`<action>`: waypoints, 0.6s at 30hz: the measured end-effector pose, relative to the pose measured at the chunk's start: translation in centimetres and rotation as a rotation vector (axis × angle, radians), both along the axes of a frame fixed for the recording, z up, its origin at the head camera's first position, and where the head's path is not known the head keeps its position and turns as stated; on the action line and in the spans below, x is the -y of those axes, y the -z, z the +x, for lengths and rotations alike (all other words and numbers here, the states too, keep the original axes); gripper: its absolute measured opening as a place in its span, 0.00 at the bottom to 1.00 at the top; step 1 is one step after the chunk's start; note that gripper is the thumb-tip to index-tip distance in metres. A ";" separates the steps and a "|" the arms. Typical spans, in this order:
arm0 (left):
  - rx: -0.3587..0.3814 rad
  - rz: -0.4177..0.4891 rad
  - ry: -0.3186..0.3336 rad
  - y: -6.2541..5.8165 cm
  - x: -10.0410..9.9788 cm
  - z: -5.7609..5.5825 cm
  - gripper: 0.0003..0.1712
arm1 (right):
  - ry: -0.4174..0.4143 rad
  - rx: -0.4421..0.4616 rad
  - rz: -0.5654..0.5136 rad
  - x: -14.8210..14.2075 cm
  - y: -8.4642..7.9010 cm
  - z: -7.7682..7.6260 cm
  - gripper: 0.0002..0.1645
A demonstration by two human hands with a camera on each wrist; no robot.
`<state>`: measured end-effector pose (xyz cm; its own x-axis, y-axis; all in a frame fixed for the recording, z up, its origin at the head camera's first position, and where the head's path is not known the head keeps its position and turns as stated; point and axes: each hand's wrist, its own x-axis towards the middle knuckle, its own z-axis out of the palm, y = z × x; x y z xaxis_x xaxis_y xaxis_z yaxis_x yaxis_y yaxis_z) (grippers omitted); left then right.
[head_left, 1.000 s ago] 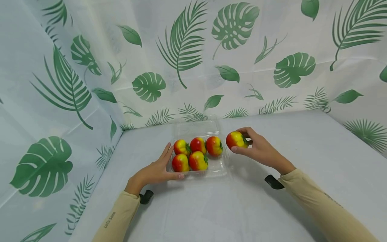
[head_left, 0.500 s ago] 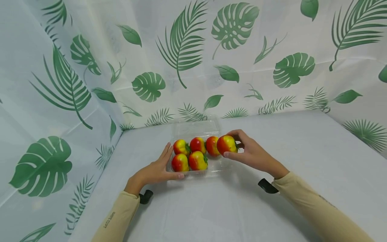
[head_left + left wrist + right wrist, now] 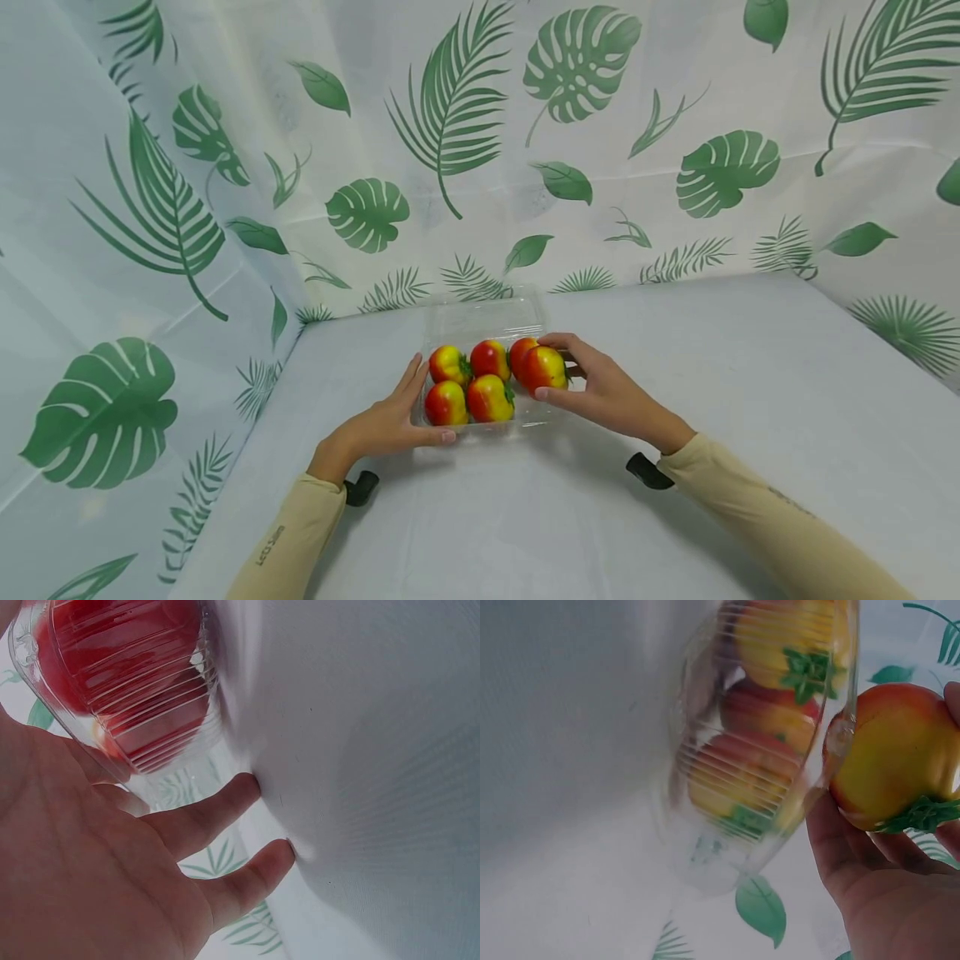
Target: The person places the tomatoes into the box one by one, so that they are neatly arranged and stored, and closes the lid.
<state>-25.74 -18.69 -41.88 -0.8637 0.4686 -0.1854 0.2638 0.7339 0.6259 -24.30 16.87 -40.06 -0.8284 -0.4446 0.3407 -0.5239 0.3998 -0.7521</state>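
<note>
My right hand (image 3: pixel 611 390) holds a red-and-yellow persimmon (image 3: pixel 543 368) with a green leafy cap, thumb in front and fingers behind. The fruit overlaps the right end of a clear plastic clamshell box (image 3: pixel 538 414) in the head view. In the right wrist view, the held persimmon (image 3: pixel 900 754) is at the box's rim. Several similar persimmons (image 3: pixel 491 398) sit in the box in two rows; the held one partly covers the back-right persimmon (image 3: pixel 521 354). My left hand (image 3: pixel 378 427) rests at the box's front-left corner, fingers extended. Two of its fingertips (image 3: pixel 247 784) touch the table in the left wrist view.
The box's clear lid (image 3: pixel 487 317) stands open toward the back. A white cloth covers the table (image 3: pixel 465 517). Leaf-printed curtains (image 3: pixel 480 150) rise behind and at the left. Black wrist mounts (image 3: pixel 649 472) stick out below both wrists.
My right hand has carried the persimmon leftward and slightly down, from beside the box to over its right end. The left hand and the box have stayed put.
</note>
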 end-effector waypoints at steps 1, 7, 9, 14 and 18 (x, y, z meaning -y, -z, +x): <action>0.000 -0.001 0.001 0.0 0.0 0.0 0.76 | -0.001 -0.008 0.005 0.2 0.1 0.1 0.40; -0.004 0.001 0.002 0.0 0.1 0.0 0.76 | -0.003 -0.069 0.052 0.7 0.6 0.1 0.39; -0.001 0.001 0.002 0.0 0.1 0.0 0.76 | -0.005 -0.099 0.065 0.7 0.9 0.1 0.38; 0.001 0.004 0.006 0.0 0.1 -0.1 0.75 | -0.008 -0.141 0.079 0.7 1.3 0.0 0.39; -0.007 0.009 0.011 0.0 0.2 -0.2 0.76 | -0.010 -0.144 0.084 0.8 1.4 0.1 0.39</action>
